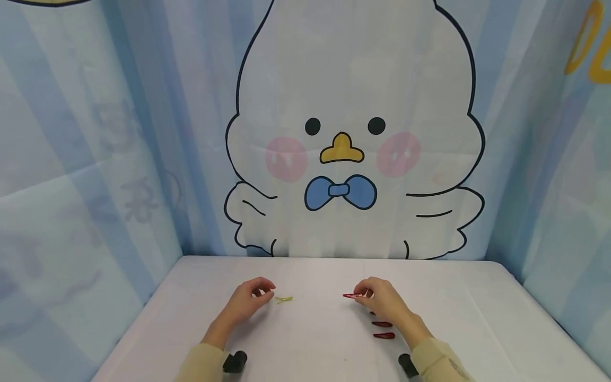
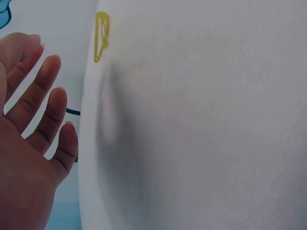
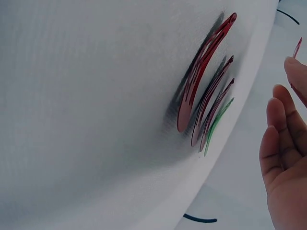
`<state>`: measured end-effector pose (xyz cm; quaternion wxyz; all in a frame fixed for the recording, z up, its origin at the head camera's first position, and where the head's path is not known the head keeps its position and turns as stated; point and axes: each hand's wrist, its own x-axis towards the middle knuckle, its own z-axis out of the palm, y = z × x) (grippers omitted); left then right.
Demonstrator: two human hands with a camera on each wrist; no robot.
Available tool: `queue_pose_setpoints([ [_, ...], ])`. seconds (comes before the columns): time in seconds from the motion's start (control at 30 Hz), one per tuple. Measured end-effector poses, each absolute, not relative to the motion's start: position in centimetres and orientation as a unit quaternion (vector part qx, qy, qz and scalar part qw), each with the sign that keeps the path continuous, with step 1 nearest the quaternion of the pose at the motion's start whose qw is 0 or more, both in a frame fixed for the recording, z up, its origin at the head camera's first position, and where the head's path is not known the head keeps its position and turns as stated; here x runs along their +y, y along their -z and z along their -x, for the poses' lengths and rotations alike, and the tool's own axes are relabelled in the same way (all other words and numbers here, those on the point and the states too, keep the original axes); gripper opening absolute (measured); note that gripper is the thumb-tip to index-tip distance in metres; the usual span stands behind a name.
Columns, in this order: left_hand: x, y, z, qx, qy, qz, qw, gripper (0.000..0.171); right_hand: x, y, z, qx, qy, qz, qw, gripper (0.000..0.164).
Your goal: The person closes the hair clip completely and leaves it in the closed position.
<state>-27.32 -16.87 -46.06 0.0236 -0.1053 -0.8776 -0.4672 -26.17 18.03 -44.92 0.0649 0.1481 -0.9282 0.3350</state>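
My right hand (image 1: 384, 300) pinches a red snap hair clip (image 1: 350, 295) between thumb and fingertips, above the table. In the right wrist view only thin bits of that clip (image 3: 297, 48) show past the fingers of the hand (image 3: 290, 139). My left hand (image 1: 248, 301), its fingers loosely bent, holds nothing. Just right of its fingertips is a yellow snap hair clip (image 1: 284, 299). The left wrist view shows this yellow clip (image 2: 101, 37) lying on the table, apart from the hand (image 2: 36, 115).
Below the right hand, dark red hair clips (image 3: 206, 72) lie in a row, with a green hair clip (image 3: 218, 125) at the far end. The white table (image 1: 310, 339) ends at a cloth backdrop (image 1: 343, 228) with a printed cartoon bird. Black wrist devices (image 1: 235, 362) sit by both sleeves.
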Motion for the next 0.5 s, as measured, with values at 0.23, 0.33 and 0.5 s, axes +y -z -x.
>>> queue_pose_setpoints([
  [0.23,-17.7,46.8,27.9,-0.878,0.466,0.107,0.021,0.013,17.8,45.1,26.7,-0.936,-0.323,-0.133,0.048,0.012],
  [0.33,-17.8,47.1,28.1,-0.88,0.463,0.105,0.017,0.014,18.0,45.4,26.9,-0.938,-0.314,-0.142,0.05,0.012],
  [0.5,-18.0,47.4,28.4,-0.882,0.457,0.114,0.011,0.015,18.1,45.8,27.2,-0.944,-0.294,-0.144,0.039,0.014],
])
